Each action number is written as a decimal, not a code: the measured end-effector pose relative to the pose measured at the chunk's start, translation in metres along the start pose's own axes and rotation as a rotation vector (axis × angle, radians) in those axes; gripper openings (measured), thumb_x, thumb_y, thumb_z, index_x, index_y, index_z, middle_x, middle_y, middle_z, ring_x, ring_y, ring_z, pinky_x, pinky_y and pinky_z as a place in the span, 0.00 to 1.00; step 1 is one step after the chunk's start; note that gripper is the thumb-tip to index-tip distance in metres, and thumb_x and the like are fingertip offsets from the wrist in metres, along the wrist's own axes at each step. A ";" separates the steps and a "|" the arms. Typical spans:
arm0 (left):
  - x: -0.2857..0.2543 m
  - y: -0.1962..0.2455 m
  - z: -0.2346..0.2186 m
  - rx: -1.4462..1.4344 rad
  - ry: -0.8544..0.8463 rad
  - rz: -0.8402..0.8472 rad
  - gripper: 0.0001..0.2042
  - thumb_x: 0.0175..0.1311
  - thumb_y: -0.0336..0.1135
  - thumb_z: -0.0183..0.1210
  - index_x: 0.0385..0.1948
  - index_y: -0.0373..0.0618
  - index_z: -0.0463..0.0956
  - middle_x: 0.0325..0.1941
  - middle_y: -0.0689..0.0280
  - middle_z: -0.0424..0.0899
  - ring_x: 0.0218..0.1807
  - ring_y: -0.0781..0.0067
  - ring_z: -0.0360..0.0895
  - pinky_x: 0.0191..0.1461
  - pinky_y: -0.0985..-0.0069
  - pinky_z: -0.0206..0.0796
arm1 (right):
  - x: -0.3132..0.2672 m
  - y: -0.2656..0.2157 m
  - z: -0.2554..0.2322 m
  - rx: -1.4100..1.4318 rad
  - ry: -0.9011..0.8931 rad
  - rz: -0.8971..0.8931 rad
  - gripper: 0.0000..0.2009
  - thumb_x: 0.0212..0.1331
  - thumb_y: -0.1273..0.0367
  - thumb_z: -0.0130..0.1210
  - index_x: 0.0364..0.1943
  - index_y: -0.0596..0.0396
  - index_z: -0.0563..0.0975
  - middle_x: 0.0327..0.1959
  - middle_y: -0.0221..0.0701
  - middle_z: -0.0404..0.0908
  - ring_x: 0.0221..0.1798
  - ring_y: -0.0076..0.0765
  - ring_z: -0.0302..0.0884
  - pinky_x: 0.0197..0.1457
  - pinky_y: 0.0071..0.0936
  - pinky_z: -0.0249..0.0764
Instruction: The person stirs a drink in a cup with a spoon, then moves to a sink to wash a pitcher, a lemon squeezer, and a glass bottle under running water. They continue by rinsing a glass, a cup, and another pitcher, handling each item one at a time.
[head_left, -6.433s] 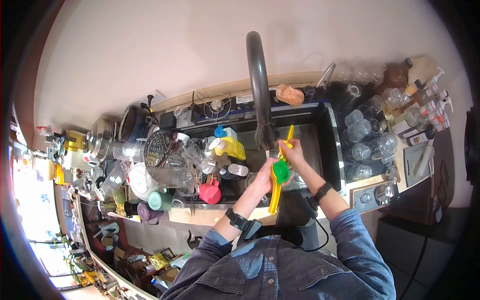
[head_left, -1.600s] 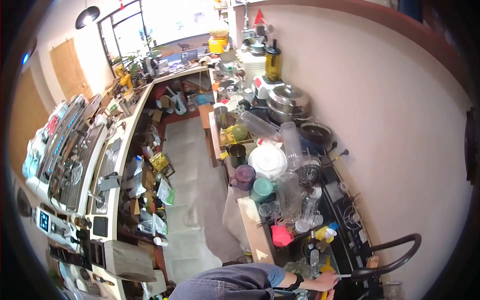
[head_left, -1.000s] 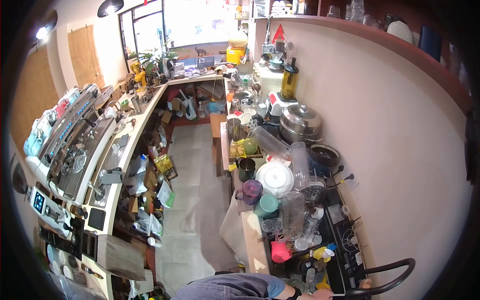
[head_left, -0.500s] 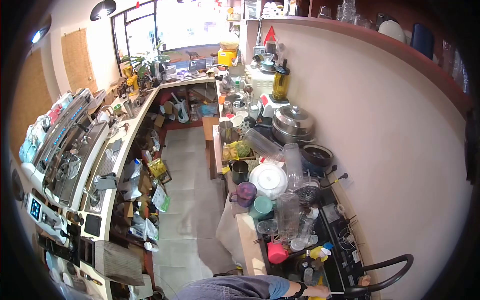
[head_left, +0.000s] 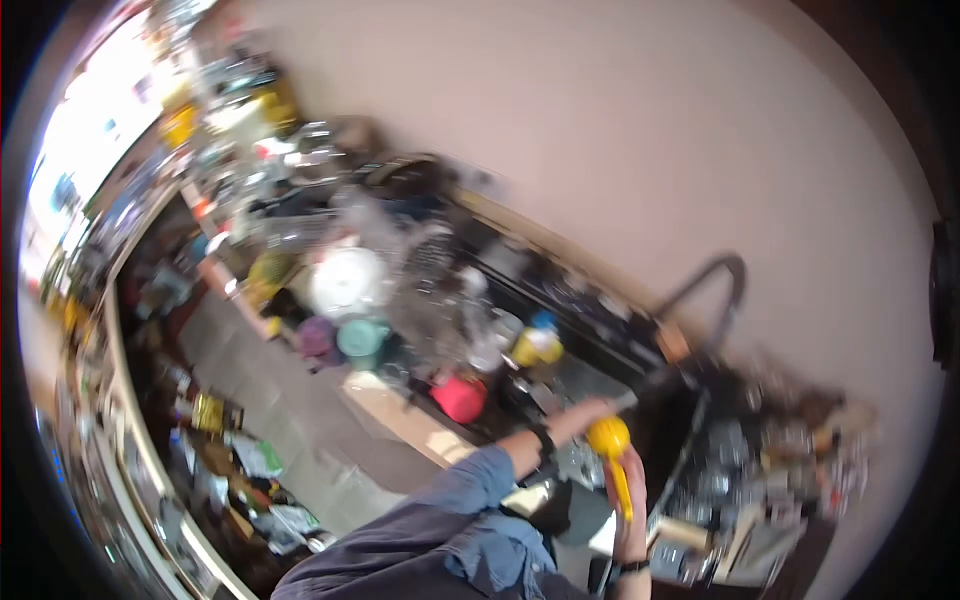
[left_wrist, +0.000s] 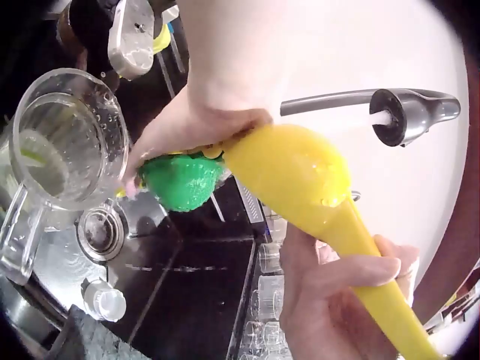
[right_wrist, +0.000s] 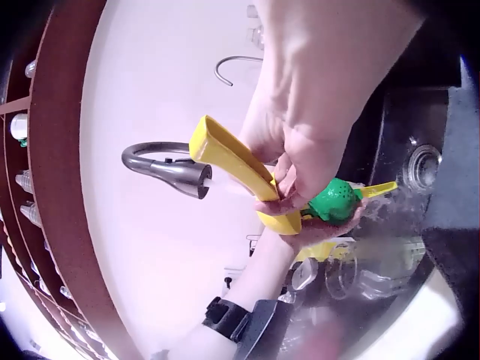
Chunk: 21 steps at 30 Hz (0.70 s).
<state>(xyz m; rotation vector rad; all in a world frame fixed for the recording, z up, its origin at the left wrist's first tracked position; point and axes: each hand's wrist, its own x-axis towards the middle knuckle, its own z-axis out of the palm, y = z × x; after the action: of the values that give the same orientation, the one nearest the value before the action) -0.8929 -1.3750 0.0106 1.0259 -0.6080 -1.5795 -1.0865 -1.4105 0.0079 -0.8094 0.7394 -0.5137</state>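
A yellow squeezer (head_left: 608,437) with a green cup (left_wrist: 180,182) is held in both hands over the sink. In the left wrist view my left hand (left_wrist: 202,112) grips it near the green cup, partly hidden by the rounded yellow part (left_wrist: 289,169). My right hand (right_wrist: 300,150) has its fingers curled round a yellow handle (right_wrist: 232,159). The two long handles stand spread apart. Beside the hands, the tap nozzle (right_wrist: 187,178) has whitish water at its mouth. The head view is blurred.
A clear pitcher (left_wrist: 67,142) stands in the sink beside my left hand, near the drain (left_wrist: 101,232). A pink cup (head_left: 460,398), a teal cup (head_left: 362,342) and a white plate (head_left: 348,283) crowd the left side. Several glasses (head_left: 735,445) stand right of the sink.
The head view has swung from the room back toward the sink, bringing both hands into sight. The squeezer's yellow rounded side now shows where its green cup showed in the oldest frame.
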 end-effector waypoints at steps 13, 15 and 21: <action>0.072 -0.061 -0.033 -0.191 0.184 -0.436 0.17 0.64 0.54 0.47 0.46 0.58 0.72 0.51 0.62 0.73 0.52 0.54 0.72 0.47 0.36 0.61 | -0.004 -0.032 -0.012 -0.994 0.040 -0.163 0.14 0.60 0.68 0.53 0.47 0.62 0.73 0.39 0.40 0.79 0.40 0.32 0.80 0.41 0.26 0.74; 0.065 -0.049 -0.031 -0.250 0.179 -0.462 0.17 0.62 0.54 0.48 0.47 0.58 0.71 0.56 0.62 0.70 0.56 0.49 0.69 0.51 0.28 0.53 | 0.011 -0.018 -0.029 -1.074 0.071 -0.392 0.13 0.60 0.68 0.54 0.45 0.61 0.74 0.38 0.40 0.79 0.40 0.38 0.79 0.42 0.28 0.74; 0.054 -0.037 -0.024 -0.504 0.159 -0.514 0.17 0.59 0.42 0.48 0.49 0.50 0.67 0.57 0.51 0.69 0.59 0.35 0.64 0.59 0.28 0.47 | 0.028 -0.008 -0.044 -1.130 0.078 -0.578 0.10 0.58 0.70 0.53 0.42 0.60 0.76 0.38 0.41 0.75 0.40 0.46 0.76 0.43 0.32 0.72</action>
<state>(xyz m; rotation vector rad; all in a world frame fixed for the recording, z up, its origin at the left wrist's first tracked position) -0.8918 -1.4133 -0.0474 0.9430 0.1871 -1.9346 -1.1025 -1.4539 -0.0167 -2.1037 0.8527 -0.6289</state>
